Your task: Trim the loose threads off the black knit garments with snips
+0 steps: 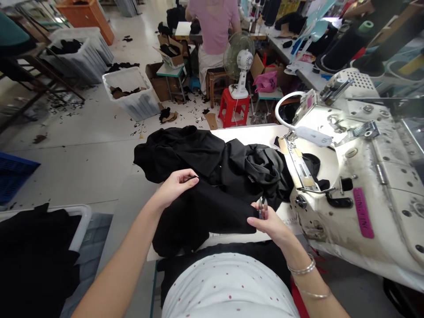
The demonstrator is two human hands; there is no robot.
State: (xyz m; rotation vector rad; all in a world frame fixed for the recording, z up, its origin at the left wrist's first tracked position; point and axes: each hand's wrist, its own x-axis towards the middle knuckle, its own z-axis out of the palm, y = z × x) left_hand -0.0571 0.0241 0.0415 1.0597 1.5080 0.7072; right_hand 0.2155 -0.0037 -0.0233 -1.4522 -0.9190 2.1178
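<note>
A black cloth garment (pixel 205 207) lies bunched on a white sewing table (pixel 247 134), with a grey-black fold of cloth (pixel 265 165) towards the machine. My left hand (pixel 175 187) pinches an edge of the black garment between fingers and thumb. My right hand (pixel 270 221) grips small metal thread snips (pixel 262 208) with their tips pointing up, right by the garment's corner. Part of the cloth runs under the head of a white industrial sewing machine (pixel 334 176), which stands to the right of my right hand.
A white bin of black cloth (pixel 79 225) stands at my left. Farther off, a seated co-worker (pixel 213 31) sits behind a white fan (pixel 241 66) on a red stool. Translucent bins, cardboard boxes and black scraps cover the floor beyond.
</note>
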